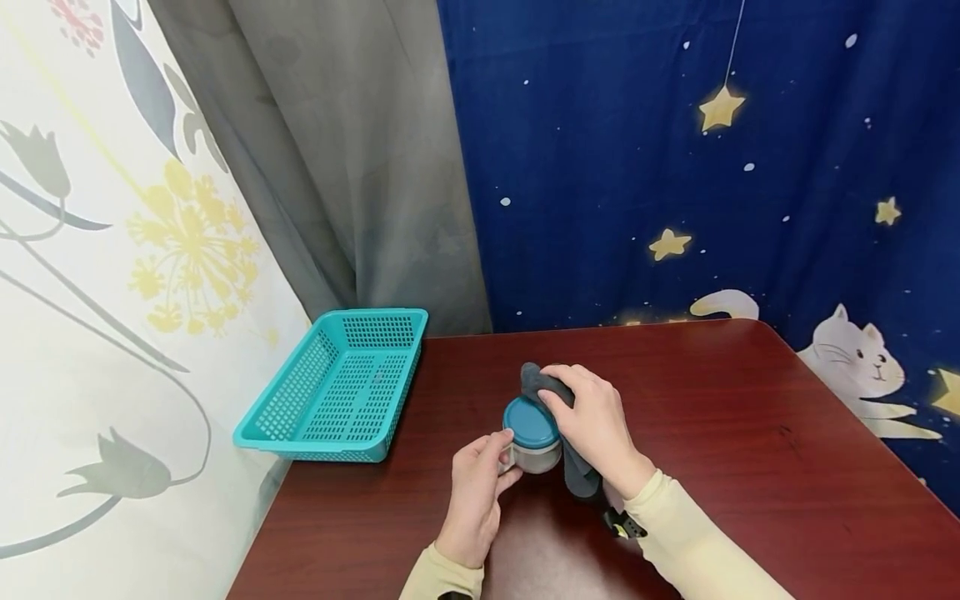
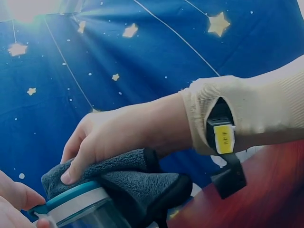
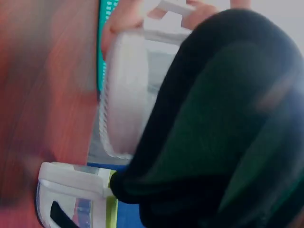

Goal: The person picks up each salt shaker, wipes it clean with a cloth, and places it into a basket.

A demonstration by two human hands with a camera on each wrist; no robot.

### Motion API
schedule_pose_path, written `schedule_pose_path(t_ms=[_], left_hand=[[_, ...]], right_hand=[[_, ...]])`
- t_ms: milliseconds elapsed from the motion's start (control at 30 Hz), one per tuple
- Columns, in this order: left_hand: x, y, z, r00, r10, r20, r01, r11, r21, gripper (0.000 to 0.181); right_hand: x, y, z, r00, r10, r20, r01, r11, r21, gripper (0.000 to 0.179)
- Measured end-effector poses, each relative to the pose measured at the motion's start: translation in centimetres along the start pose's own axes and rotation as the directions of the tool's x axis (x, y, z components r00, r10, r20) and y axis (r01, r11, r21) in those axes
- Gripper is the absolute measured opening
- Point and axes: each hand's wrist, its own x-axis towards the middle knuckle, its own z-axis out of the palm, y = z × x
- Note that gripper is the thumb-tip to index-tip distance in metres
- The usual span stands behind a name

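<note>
A small clear jar [image 1: 538, 460] with a round blue lid [image 1: 531, 422] is between my two hands over the table. My left hand [image 1: 477, 492] grips it from the left by its pale side handle, thumb at the lid's edge. In my right hand [image 1: 596, 417] is a dark grey cloth [image 1: 581, 475], pinched between thumb and fingers and draped along the jar's right side. The left wrist view shows the cloth [image 2: 142, 185] against the lid [image 2: 76, 197], with the right thumb on top. In the right wrist view the cloth [image 3: 228, 118] hides much of the jar [image 3: 126, 95].
A turquoise perforated basket [image 1: 405, 400] stands at the table's far left. Another clear container [image 3: 76, 194] with a yellow-green edge shows in the right wrist view. The reddish-brown table [image 1: 750, 433] extends to the right, with curtains [image 1: 600, 167] behind it.
</note>
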Motion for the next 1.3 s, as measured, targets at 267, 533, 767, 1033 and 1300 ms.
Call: schedule_pose_path(t_ms=[267,533,767,1033,1300], left_hand=[[0.5,1.4,-0.2,0.999,0.032,-0.023,-0.032,0.999,-0.015,0.027],[2.2,4.8,-0.9,0.999,0.044,0.024,-0.044,0.999,-0.008,0.027],[4.3,7.8,-2.6,0.998,0.052,0.027,-0.051,0.998,-0.033,0.035],[7.2,11.2,-5.3,1.0,-0.016,0.015,0.017,0.997,-0.076,0.033],[10.8,14.6,-8.5,0.984,-0.179,0.0,0.174,0.958,-0.227,0.047]], right_hand=[[-0.7,-0.9,-0.3,0.997,-0.048,-0.057,0.051,0.997,0.065,0.03],[-0.5,-1.5,-2.4,0.994,-0.036,-0.104,0.048,0.992,0.116,0.035],[-1.0,-1.1,-4.0,0.987,-0.018,-0.161,0.025,0.999,0.041,0.032],[-1.5,0.4,-5.6,0.973,0.086,-0.213,-0.08,0.996,0.04,0.03],[-1.9,1.5,-6.5,0.965,0.138,-0.224,-0.13,0.99,0.05,0.031]])
